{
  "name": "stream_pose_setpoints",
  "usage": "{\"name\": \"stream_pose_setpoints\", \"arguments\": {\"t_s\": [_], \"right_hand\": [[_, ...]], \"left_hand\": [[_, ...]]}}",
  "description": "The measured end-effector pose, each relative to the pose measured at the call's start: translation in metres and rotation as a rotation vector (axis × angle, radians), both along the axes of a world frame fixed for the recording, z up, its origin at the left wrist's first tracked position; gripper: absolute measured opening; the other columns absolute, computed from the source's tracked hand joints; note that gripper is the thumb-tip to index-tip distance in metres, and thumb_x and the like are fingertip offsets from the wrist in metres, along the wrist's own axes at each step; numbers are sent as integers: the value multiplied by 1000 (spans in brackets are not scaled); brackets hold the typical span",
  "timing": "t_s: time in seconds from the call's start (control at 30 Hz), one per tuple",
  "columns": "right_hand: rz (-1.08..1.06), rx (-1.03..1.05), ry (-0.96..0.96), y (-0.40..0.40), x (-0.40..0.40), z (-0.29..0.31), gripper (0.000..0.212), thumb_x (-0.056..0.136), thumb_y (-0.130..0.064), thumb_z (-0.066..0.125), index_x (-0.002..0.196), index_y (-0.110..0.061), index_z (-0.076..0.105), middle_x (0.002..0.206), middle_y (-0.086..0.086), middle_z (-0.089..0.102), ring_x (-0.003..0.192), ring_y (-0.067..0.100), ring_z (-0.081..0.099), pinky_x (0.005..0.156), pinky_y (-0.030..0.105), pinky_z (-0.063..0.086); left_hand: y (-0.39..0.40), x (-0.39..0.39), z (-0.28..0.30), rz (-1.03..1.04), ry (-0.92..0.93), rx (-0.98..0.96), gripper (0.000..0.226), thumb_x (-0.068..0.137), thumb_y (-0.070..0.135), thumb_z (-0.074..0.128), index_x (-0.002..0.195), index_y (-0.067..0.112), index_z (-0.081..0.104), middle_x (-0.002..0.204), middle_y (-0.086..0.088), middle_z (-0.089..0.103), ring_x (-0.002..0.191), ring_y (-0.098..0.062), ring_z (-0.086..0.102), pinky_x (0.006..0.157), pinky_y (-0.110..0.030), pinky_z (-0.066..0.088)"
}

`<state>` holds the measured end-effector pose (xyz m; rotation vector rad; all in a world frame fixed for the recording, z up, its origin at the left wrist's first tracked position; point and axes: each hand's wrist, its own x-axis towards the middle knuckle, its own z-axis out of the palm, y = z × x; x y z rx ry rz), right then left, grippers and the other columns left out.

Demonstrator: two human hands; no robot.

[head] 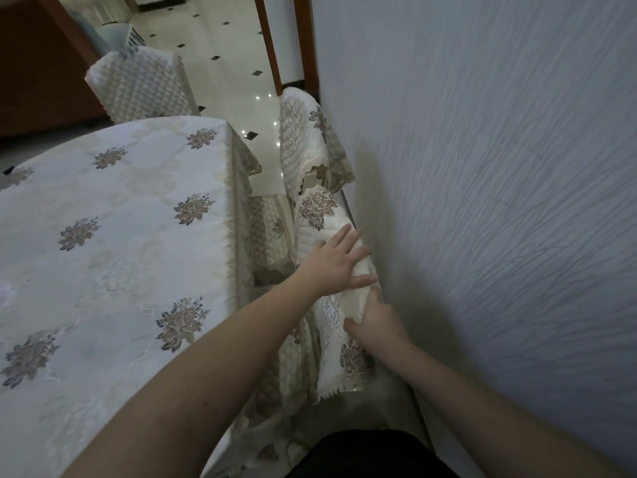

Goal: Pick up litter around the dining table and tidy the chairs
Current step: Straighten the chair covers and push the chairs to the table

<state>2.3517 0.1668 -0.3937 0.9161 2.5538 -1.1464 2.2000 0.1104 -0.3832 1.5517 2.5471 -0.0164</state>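
We rest our flat, open left hand on the nearest chair back by the wall; our right hand grips its cover.

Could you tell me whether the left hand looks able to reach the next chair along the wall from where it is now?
Probably yes. The left hand lies flat on the near chair, and the next chair stands just beyond with nothing between them; it may take a lean forward.

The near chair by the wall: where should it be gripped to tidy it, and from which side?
Probably the top rail of the near chair, from above, hands spread along it. The wall blocks its far side and the table crowds its seat side.
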Motion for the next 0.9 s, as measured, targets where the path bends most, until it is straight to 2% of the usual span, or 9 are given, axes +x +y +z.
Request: {"name": "stream_pose_setpoints", "arguments": {"t_s": [0.13, 0.2, 0.27, 0.37, 0.5, 0.67, 0.77, 0.9], "right_hand": [[-41, -95, 41, 7, -2, -2, 96, 82, -37, 67, 151, -19, 2, 121, 12, 60, 109, 30, 58, 77, 29, 44], [-79, -214, 86, 7, -2, -5, 109, 77, -35, 74, 151, -24, -4, 125, 9, 57, 114, 30, 55, 85, 33, 46], [-105, -266, 116, 5, -2, -8, 113, 75, -26, 75, 150, -28, -9, 126, 8, 56, 115, 29, 54, 89, 36, 47], [-129, -277, 175, 5, -1, -13, 108, 74, -17, 71, 151, -29, -5, 124, 6, 57, 112, 27, 55, 86, 34, 47], [-107, -295, 229, 16, 1, -13, 102, 75, -13, 68, 151, -30, 2, 109, -2, 56, 98, 19, 55, 78, 30, 45], [-89, -288, 223, 24, 2, -14, 102, 74, -14, 68, 150, -31, 3, 104, 0, 57, 98, 25, 59, 79, 35, 49], [-55, -274, 208, 26, -1, -16, 104, 70, -23, 68, 150, -29, 1, 106, 2, 58, 100, 28, 59, 79, 34, 48], [-39, -240, 169, 29, -8, -15, 105, 75, -22, 69, 149, -32, -4, 111, 5, 60, 96, 27, 60, 79, 36, 51]], "left_hand": [[8, 2, -2, 21, 88, 20, 68, 88, 71, 29, 139, 26, 39, 158, -3, 18, 148, -23, 7, 109, -57, 26], [13, 5, -4, 39, 104, 25, 73, 86, 71, 20, 137, 23, 41, 158, -6, 21, 147, -24, 9, 108, -58, 26], [14, 7, -8, 50, 128, 64, 80, 83, 70, 10, 136, 20, 43, 156, -8, 25, 147, -26, 13, 107, -59, 28], [14, 8, -10, 61, 167, 58, 80, 84, 68, 6, 137, 20, 43, 156, -8, 25, 146, -26, 14, 107, -60, 27], [23, 13, -10, 83, 200, 42, 74, 87, 64, 10, 136, 20, 43, 154, -8, 28, 145, -29, 18, 108, -61, 24], [30, 13, -15, 81, 223, 71, 74, 87, 63, 10, 132, 19, 48, 150, -8, 35, 142, -31, 24, 107, -60, 25], [28, 12, -17, 78, 240, 144, 69, 89, 61, 18, 125, 16, 55, 145, -10, 43, 138, -33, 33, 102, -62, 31], [28, 6, -19, 100, 223, 152, 69, 89, 61, 18, 127, 16, 54, 149, -9, 38, 141, -32, 29, 103, -61, 31]]}}
